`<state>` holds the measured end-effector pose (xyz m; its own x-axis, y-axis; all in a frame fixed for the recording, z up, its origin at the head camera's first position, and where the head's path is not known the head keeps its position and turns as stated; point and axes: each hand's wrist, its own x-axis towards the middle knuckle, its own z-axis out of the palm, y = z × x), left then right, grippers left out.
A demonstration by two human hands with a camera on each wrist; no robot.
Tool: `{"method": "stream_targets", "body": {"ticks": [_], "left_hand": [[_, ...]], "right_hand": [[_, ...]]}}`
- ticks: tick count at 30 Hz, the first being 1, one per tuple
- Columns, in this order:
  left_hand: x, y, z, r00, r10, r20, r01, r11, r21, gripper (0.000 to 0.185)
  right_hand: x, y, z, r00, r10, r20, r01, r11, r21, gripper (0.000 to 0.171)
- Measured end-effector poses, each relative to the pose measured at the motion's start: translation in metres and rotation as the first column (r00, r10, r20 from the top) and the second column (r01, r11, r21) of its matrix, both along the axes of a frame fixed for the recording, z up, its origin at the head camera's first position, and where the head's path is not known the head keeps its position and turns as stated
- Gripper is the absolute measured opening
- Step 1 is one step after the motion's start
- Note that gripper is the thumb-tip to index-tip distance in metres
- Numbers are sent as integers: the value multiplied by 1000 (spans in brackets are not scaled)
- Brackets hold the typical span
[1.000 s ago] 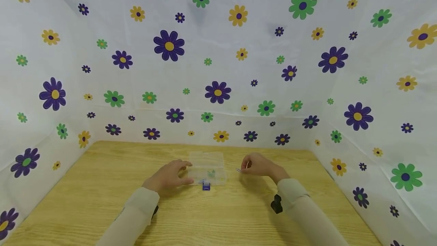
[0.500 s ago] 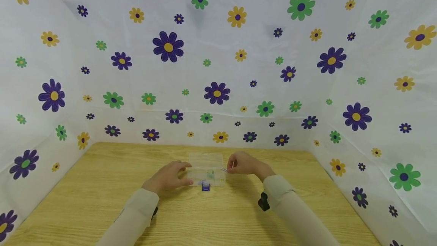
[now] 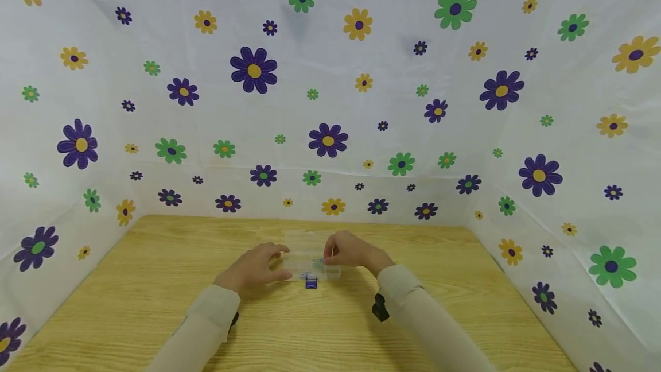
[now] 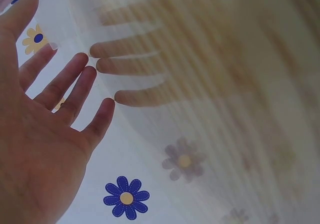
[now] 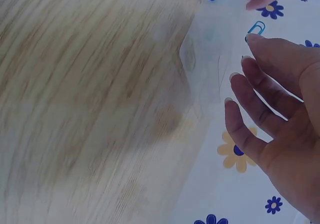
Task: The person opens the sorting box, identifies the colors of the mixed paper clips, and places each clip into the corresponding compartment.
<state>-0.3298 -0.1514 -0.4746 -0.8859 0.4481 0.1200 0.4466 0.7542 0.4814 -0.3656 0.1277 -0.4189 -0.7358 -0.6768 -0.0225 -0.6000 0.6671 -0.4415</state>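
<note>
Clear plastic box (image 3: 311,257): left hand (image 3: 253,267) steadies, grip relaxed; right hand (image 3: 347,250) grip pinches paperclip (image 5: 255,28).

I see a light wooden table (image 3: 129,314) with visible grain, closed in on three sides by a white backdrop (image 3: 330,108) printed with purple, green and yellow flowers. The lighting looks soft and even throughout.

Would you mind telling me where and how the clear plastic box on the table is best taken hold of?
Probably by its two short ends, one hand from each side. The clear plastic box lies flat and wide with its lid open behind, so top or back grips look awkward. The left hand already touches its left end; the right hand is over its right end.
</note>
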Motion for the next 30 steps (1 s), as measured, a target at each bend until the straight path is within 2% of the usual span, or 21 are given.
{"method": "stream_targets", "body": {"ticks": [6, 12, 26, 30], "left_hand": [[0, 0, 0, 1000, 10, 16, -10, 1000, 10, 69], [1, 1, 1, 1000, 11, 2, -11, 1000, 4, 69], [1, 1, 1, 1000, 9, 0, -9, 1000, -2, 69], [1, 1, 2, 1000, 13, 4, -13, 1000, -3, 69]], "right_hand": [[1, -15, -2, 999, 30, -14, -30, 1000, 8, 10], [0, -25, -5, 999, 40, -9, -40, 999, 28, 10], [4, -32, -7, 998, 49, -41, -47, 997, 55, 11], [4, -31, -6, 999, 42, -19, -41, 997, 59, 8]]}}
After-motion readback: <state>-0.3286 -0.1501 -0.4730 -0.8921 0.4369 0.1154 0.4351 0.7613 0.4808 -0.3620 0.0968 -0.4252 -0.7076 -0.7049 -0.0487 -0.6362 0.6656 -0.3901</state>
